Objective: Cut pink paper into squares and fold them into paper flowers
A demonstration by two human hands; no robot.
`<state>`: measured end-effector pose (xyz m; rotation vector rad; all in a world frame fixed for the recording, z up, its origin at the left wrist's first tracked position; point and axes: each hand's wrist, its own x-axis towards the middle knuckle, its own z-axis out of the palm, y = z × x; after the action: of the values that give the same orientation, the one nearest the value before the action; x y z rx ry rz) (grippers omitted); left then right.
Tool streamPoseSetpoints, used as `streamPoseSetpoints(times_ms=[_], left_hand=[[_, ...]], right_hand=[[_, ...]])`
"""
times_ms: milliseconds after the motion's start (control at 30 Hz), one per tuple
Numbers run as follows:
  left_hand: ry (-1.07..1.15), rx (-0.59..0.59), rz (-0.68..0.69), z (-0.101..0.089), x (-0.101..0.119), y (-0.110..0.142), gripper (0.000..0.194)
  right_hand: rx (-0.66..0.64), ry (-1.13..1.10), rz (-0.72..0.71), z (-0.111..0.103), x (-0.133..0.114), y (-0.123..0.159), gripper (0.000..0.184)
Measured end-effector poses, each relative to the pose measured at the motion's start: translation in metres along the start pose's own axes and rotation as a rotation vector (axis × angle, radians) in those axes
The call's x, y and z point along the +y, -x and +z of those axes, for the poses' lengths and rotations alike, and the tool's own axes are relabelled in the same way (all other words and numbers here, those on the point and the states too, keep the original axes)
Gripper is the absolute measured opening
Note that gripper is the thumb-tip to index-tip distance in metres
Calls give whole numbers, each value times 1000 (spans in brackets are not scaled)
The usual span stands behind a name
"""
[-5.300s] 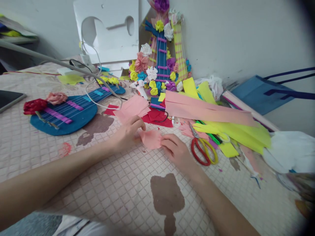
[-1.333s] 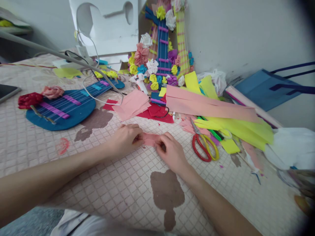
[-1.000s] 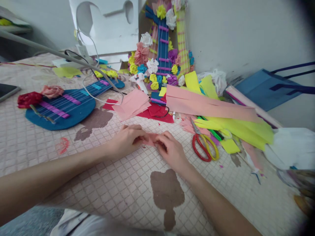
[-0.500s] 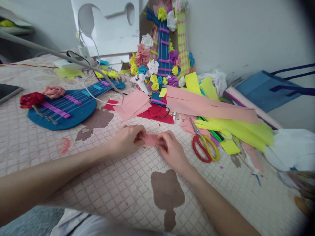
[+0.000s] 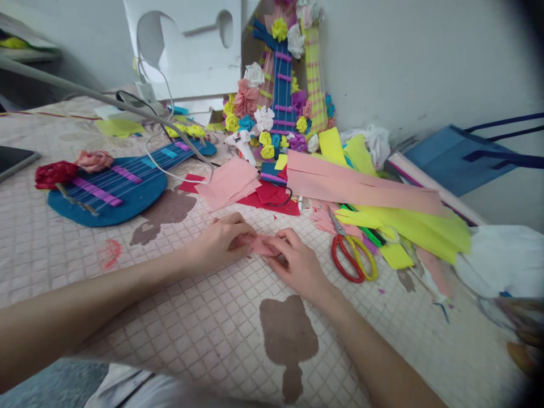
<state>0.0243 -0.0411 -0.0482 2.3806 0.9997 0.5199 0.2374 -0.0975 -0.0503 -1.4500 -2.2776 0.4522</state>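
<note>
A small folded piece of pink paper [image 5: 258, 245] lies on the quilted cloth between my two hands. My left hand [image 5: 221, 241] pinches its left end with curled fingers. My right hand [image 5: 295, 260] pinches its right end, fingers closed over it. Most of the paper is hidden under the fingers. Just beyond my hands sits a loose stack of pink paper squares [image 5: 229, 182] on red paper scraps [image 5: 270, 195].
Red and yellow handled scissors [image 5: 352, 255] lie right of my right hand. Long pink strips [image 5: 361, 190] and yellow sheets [image 5: 416, 226] spread to the right. A blue felt guitar [image 5: 114, 187] with paper roses lies at left; flower-covered guitar shapes [image 5: 280, 96] lean on the wall.
The pink square seen flat some seconds ago is now folded into a narrow strip. Over the last second my hands have closed in on it, fingertips nearly meeting.
</note>
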Motion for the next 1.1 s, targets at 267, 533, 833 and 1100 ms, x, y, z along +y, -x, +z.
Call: streamPoseSetpoints(times_ms=[267, 533, 833, 1100], left_hand=[[-33, 66, -50, 0, 5, 0, 12], [40, 5, -33, -1, -2, -1, 12], [4, -13, -32, -1, -1, 0, 16], [-83, 30, -68, 3, 4, -2, 14]], right_hand=[[89, -116, 58, 1, 1, -2, 12], [74, -131, 94, 5, 3, -2, 6], [83, -93, 129, 3, -5, -3, 9], [102, 3, 154, 9, -7, -5, 11]])
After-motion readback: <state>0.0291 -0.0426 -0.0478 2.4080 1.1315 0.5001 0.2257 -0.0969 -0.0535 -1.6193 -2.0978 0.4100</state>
